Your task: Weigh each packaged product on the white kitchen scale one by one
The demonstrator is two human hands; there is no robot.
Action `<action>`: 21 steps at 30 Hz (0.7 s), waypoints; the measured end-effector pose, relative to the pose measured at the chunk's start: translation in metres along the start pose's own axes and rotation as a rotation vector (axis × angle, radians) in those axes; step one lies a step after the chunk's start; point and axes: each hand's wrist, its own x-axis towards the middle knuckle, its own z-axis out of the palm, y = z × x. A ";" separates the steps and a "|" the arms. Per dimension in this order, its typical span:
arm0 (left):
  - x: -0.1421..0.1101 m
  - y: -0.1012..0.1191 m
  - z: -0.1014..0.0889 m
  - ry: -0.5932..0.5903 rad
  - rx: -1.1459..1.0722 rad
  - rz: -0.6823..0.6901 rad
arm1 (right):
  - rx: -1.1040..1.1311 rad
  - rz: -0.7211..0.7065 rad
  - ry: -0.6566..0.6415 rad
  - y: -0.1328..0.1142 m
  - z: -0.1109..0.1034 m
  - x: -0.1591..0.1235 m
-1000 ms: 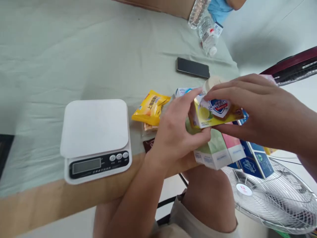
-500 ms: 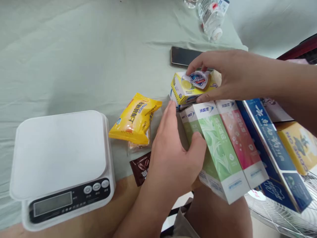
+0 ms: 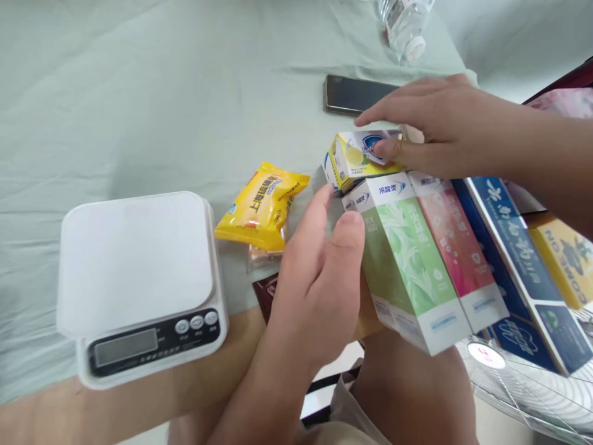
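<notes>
My right hand (image 3: 426, 127) reaches over a yellow Safeguard soap box (image 3: 354, 154), its fingers stretched out above the box and its thumb in front of the label. Whether the thumb touches the box I cannot tell. Under the soap box shows the edge of a blue-and-white box (image 3: 327, 167). With fingers extended and thumb apart, my left hand (image 3: 319, 278) is beside the left side of a green-and-white toothpaste box (image 3: 403, 259) and holds nothing. A red-and-white toothpaste box (image 3: 456, 247) lies against the green one.
A white kitchen scale (image 3: 139, 259) stands at left. Nearby lie a yellow packet (image 3: 259, 207) and a dark brown sachet (image 3: 265, 293). Farther right are a blue box (image 3: 523, 259) and a yellow box (image 3: 560, 256). Behind are a phone (image 3: 356, 93) and a plastic bottle (image 3: 407, 28). A fan (image 3: 532, 389) stands below.
My right hand has loosened from the soap box and its fingers have lifted. My left hand's thumb has moved closer to its fingers. The view has shifted slightly.
</notes>
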 end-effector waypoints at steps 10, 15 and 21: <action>-0.056 0.045 -0.091 0.165 0.044 0.134 | 0.160 -0.144 0.227 -0.160 -0.022 -0.093; -0.086 0.038 -0.145 0.312 0.105 0.083 | 0.564 -0.202 0.382 -0.246 0.047 -0.102; -0.116 0.040 -0.203 0.766 0.440 0.183 | 0.726 -0.306 0.224 -0.329 0.128 -0.062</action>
